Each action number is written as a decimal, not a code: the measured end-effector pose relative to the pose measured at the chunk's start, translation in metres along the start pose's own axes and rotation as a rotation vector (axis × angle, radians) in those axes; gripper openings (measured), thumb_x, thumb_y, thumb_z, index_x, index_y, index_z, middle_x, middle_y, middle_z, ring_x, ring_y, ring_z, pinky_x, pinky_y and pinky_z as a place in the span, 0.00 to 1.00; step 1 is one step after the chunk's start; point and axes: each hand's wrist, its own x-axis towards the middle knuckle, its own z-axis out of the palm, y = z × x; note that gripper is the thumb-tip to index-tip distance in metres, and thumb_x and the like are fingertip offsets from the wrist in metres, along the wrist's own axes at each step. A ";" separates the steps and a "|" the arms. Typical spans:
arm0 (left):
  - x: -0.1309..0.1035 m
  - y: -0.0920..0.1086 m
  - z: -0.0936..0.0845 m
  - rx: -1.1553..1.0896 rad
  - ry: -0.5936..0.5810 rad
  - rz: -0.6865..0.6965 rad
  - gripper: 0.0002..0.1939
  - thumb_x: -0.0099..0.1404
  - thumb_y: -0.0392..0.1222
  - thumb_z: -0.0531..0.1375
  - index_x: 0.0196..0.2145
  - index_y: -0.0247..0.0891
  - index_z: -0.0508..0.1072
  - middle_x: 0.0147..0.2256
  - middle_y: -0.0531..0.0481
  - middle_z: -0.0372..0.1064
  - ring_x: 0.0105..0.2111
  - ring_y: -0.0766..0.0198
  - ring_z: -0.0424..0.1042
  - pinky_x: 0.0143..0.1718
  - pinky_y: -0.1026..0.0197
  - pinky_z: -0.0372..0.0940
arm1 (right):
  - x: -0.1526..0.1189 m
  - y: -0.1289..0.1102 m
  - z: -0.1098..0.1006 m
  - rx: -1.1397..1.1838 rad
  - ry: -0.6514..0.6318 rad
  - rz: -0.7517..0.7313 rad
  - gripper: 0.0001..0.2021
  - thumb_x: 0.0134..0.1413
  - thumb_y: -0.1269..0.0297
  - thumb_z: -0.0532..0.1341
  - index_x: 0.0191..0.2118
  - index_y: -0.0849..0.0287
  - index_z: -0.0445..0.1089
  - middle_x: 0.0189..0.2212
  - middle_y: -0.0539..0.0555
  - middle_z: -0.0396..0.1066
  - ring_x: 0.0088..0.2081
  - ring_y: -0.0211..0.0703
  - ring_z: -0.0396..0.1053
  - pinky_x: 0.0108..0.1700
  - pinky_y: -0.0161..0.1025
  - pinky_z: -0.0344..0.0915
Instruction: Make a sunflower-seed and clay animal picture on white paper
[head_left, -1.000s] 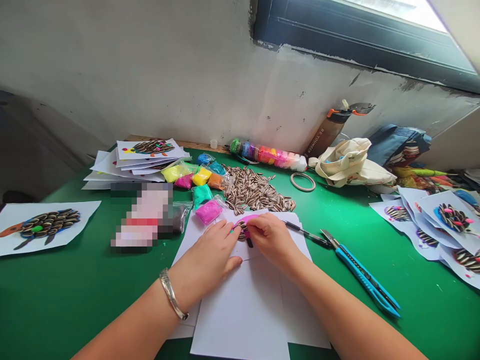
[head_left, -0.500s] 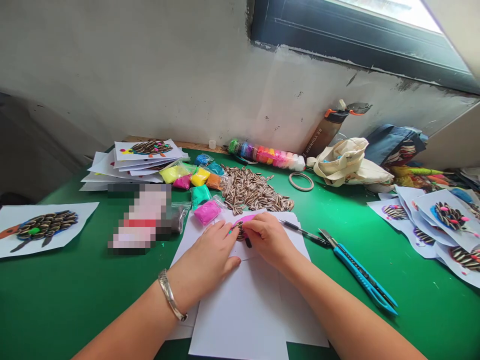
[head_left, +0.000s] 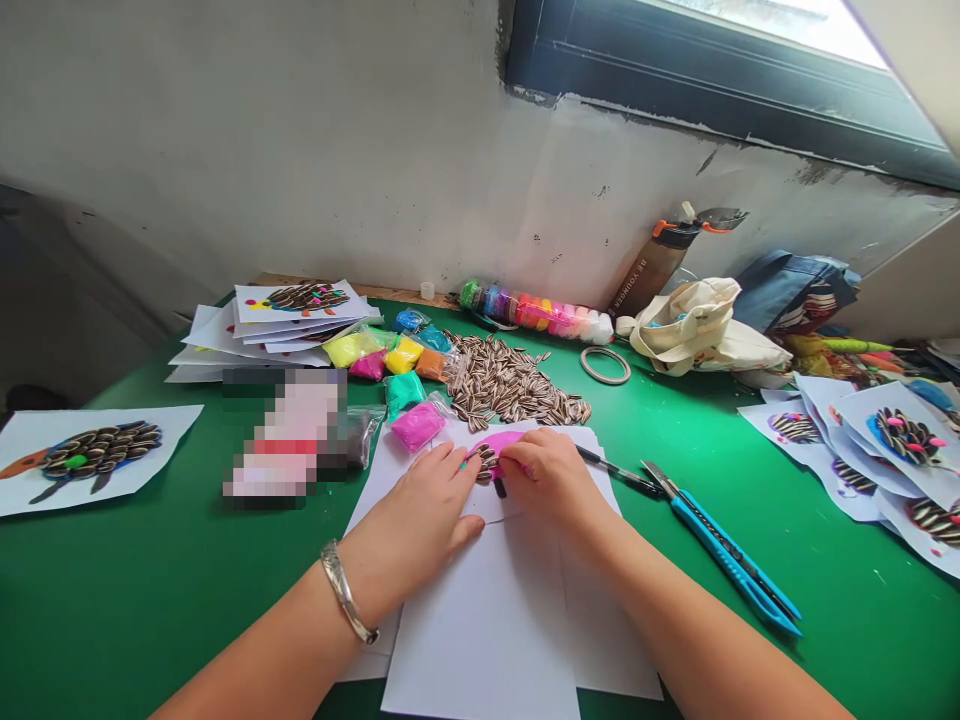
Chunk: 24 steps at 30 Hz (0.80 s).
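Observation:
White paper sheets lie in front of me, with a flat pink clay shape near their top. Several striped seeds are set on the shape, and a small black piece sits just below. My left hand lies flat over the paper, fingers extended to the shape's left edge. At the shape's right side, the thumb and fingertips of my right hand are pinched together; whatever they hold is hidden. Beyond the paper is a pile of striped seeds.
Bagged clay lies behind my left hand. A pen and blue cutter lie at right. Seed pictures are stacked left and right. A tape ring, bottle and cloth bag stand farther back.
The whole view has shifted slightly. My right fingertips have moved a little away from the seeds, showing more of them; my left hand stays resting on the paper.

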 end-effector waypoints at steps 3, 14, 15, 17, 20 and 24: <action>0.000 0.000 -0.001 -0.002 -0.005 -0.003 0.22 0.66 0.40 0.59 0.57 0.34 0.66 0.52 0.39 0.66 0.56 0.47 0.60 0.59 0.45 0.58 | 0.000 0.002 -0.004 -0.030 0.019 0.041 0.11 0.57 0.72 0.59 0.24 0.59 0.72 0.24 0.51 0.67 0.29 0.38 0.58 0.34 0.36 0.49; -0.001 -0.001 0.000 -0.014 0.013 -0.002 0.24 0.65 0.40 0.60 0.58 0.33 0.65 0.53 0.39 0.66 0.59 0.45 0.59 0.60 0.44 0.57 | -0.002 -0.001 -0.002 -0.025 -0.032 0.050 0.12 0.58 0.71 0.59 0.23 0.59 0.72 0.25 0.51 0.68 0.30 0.38 0.59 0.34 0.37 0.47; -0.001 -0.001 0.000 -0.012 0.011 -0.001 0.24 0.65 0.40 0.59 0.58 0.33 0.65 0.53 0.39 0.66 0.59 0.45 0.59 0.60 0.44 0.57 | -0.001 -0.001 -0.003 -0.028 -0.036 0.057 0.12 0.58 0.71 0.58 0.23 0.59 0.71 0.24 0.51 0.68 0.30 0.38 0.59 0.34 0.37 0.47; -0.001 -0.001 0.000 -0.006 0.008 0.001 0.25 0.66 0.40 0.59 0.59 0.32 0.64 0.54 0.38 0.66 0.59 0.45 0.58 0.60 0.44 0.57 | -0.001 -0.002 -0.004 -0.031 -0.042 0.064 0.13 0.57 0.71 0.58 0.23 0.59 0.70 0.24 0.51 0.68 0.29 0.38 0.58 0.34 0.37 0.47; -0.001 -0.001 0.000 -0.003 0.007 -0.001 0.26 0.65 0.40 0.60 0.59 0.31 0.63 0.54 0.38 0.65 0.59 0.44 0.58 0.61 0.43 0.56 | -0.001 -0.004 -0.003 -0.026 -0.053 0.072 0.13 0.56 0.72 0.58 0.22 0.59 0.69 0.23 0.51 0.68 0.30 0.38 0.59 0.34 0.37 0.48; -0.001 -0.001 -0.001 -0.003 -0.005 -0.006 0.24 0.65 0.40 0.59 0.58 0.33 0.65 0.53 0.39 0.66 0.58 0.45 0.59 0.60 0.44 0.57 | -0.001 -0.006 -0.001 0.004 -0.053 0.093 0.13 0.57 0.72 0.57 0.22 0.59 0.70 0.24 0.51 0.68 0.30 0.38 0.60 0.34 0.36 0.48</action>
